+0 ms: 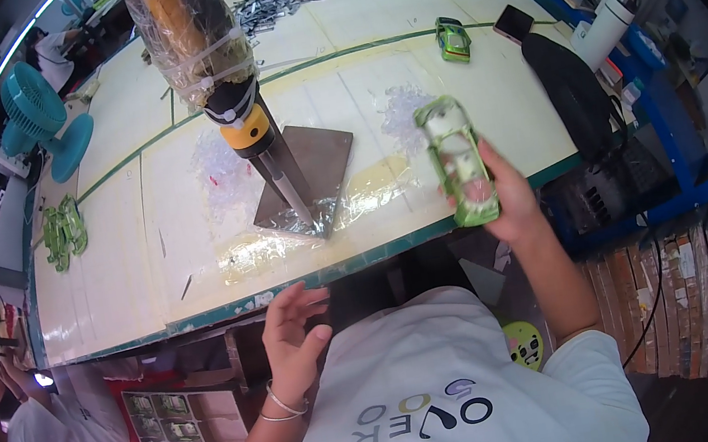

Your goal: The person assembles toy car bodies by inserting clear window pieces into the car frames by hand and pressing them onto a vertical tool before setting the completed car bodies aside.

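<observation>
My right hand [511, 197] is closed around the side of a green toy car body shell [455, 146], raised over the table's front edge. Its hollow inside seems to face up, with a pale and clear part in it. My left hand [293, 331] is just off the front edge, fingers loosely apart and nothing in it. Between and beyond my hands stands an upright tool [247, 132] with a yellow collar and a tape-wrapped top. Its thin shaft comes down over a brown plate [324, 157]. Small clear plastic parts [223, 172] lie left of it, with another heap [401, 109] on the right.
A green toy car [453, 41], a dark phone-like slab [513, 23] and a black bag [571, 92] lie at the right. Green shells [63, 232] and a teal fan [35, 108] are at the left. A compartment tray [218, 415] stands below, near another person [65, 429].
</observation>
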{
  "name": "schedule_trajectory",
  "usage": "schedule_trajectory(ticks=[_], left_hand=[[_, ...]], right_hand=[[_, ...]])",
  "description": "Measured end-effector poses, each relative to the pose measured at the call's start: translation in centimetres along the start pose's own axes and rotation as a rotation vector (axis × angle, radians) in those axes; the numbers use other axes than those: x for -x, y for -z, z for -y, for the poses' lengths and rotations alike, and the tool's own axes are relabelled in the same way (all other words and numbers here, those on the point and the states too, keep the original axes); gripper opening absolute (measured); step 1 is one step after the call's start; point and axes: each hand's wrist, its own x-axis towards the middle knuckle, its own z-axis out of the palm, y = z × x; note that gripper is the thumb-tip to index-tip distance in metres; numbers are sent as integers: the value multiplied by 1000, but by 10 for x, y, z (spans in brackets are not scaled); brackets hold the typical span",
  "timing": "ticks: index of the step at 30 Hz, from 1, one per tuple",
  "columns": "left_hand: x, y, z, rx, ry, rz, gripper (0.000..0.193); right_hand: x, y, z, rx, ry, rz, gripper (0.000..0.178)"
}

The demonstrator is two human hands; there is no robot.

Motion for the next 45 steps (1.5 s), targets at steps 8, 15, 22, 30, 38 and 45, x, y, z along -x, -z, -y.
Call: schedule_trajectory(ticks=[8,15,22,30,38,45], left_hand=[[-10,46,-23,-182,-144,-389,27],[-20,130,-33,-482,-216,-732,15],[-83,242,-59,-946,-127,-843,27],[-146,334,-55,-1720,-8,-962,36],[-100,241,-71,-1777,-259,-546,10],[5,89,-120,-342,-4,-311,3]], right_hand=[[-111,89,72,1970,658,-89,47],[-167,99,99,2268,1042,-5,42],[-250,114,84,1539,575,-296,59],[-158,115,70,1735,655,-176,47],[-28,28,34,1407,716,44,19],[52,-99,-54,1222,941,819,44]])
